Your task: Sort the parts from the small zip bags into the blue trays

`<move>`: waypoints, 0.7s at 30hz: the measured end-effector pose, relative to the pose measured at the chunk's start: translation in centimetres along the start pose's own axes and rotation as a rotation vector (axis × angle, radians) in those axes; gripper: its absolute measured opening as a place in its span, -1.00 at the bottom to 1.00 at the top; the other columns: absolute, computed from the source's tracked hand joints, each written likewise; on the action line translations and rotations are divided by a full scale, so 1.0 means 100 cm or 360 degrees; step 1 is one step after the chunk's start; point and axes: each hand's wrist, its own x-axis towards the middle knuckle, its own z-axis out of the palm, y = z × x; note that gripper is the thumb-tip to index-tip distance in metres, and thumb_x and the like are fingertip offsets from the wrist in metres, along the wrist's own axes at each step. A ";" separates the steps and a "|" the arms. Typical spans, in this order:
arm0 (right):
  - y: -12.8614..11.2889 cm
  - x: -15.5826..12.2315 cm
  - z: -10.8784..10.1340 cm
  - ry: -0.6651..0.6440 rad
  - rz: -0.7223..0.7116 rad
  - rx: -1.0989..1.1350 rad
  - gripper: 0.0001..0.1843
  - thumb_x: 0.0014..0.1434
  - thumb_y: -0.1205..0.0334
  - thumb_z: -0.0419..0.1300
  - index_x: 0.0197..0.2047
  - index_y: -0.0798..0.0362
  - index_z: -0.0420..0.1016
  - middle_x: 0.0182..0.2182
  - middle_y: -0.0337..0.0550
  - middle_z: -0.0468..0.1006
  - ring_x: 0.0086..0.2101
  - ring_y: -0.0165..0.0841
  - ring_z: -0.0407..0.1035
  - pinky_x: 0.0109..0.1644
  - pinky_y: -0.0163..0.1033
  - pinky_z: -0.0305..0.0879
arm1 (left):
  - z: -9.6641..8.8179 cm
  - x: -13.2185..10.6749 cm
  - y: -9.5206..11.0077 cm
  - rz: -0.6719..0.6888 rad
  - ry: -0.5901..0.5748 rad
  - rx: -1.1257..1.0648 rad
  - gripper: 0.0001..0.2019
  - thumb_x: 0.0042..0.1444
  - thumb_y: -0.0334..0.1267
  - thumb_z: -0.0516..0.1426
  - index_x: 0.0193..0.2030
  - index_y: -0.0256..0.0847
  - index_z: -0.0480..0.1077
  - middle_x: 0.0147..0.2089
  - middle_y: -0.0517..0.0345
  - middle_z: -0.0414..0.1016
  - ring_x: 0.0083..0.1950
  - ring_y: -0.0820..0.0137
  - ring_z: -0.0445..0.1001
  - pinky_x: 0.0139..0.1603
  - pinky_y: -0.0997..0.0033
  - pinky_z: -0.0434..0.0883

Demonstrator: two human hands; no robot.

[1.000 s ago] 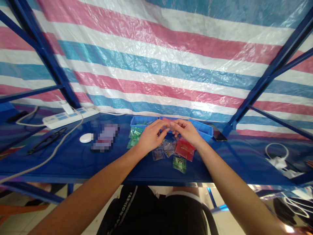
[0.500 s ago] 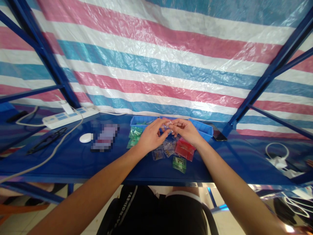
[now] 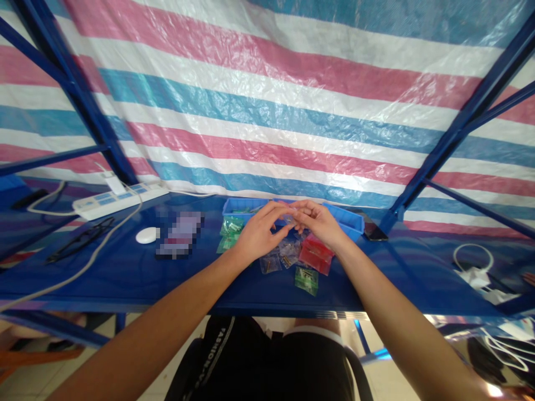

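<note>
My left hand (image 3: 259,229) and my right hand (image 3: 321,224) meet above the middle of the table, fingertips pinched together. Between them is a small clear plastic bag (image 3: 289,219), mostly covered by the fingers. Below the hands lie several clear bags (image 3: 271,263) with small dark and brassy parts inside. A red bag (image 3: 316,254) rests under my right wrist, and a green bag (image 3: 306,280) lies closer to the table's front edge. More green bags (image 3: 229,236) are heaped left of my left hand. Behind the hands stand a blue bin (image 3: 228,207) and another blue bin (image 3: 353,223), partly hidden.
On the left are a white power strip (image 3: 121,201) with a cable, black glasses (image 3: 79,240), a white round case (image 3: 147,235) and a pixelated phone-like object (image 3: 180,235). A dark phone (image 3: 375,227) lies right of the bins. Striped sheeting (image 3: 267,111) hangs behind.
The fingers of both hands have closed in further over the clear bag, so less of it shows. Everything else stays in place.
</note>
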 end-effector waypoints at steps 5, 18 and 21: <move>0.000 -0.001 0.001 -0.0037 0.0011 0.0000 -0.53 0.25 -0.08 0.45 0.12 -0.01 0.63 -0.39 -0.25 0.66 -0.47 -0.39 0.49 -0.35 -0.27 0.43 | -0.002 0.001 0.002 -0.0009 -0.0021 0.0058 -0.71 0.37 -0.32 0.24 0.20 -0.11 0.51 0.12 -0.01 0.55 0.02 0.27 0.57 -0.13 0.35 0.54; 0.002 -0.001 0.002 -0.0003 0.0097 0.0008 -0.60 0.19 -0.09 0.48 -0.03 -0.01 0.67 -0.42 -0.26 0.65 -0.46 -0.38 0.47 -0.35 -0.27 0.40 | -0.001 0.000 0.001 0.0080 -0.0029 0.0104 -0.79 0.36 -0.35 0.25 0.10 -0.15 0.51 0.10 0.00 0.56 0.13 0.21 0.57 0.15 0.21 0.55; 0.002 -0.001 0.002 0.0000 0.0136 -0.0003 -0.59 0.20 -0.10 0.48 -0.04 -0.01 0.67 -0.39 -0.24 0.66 -0.46 -0.39 0.48 -0.35 -0.27 0.41 | 0.000 -0.001 -0.001 0.0117 -0.0024 0.0087 -0.87 0.39 -0.34 0.23 0.03 -0.16 0.51 0.06 0.00 0.56 0.14 0.22 0.57 0.18 0.20 0.54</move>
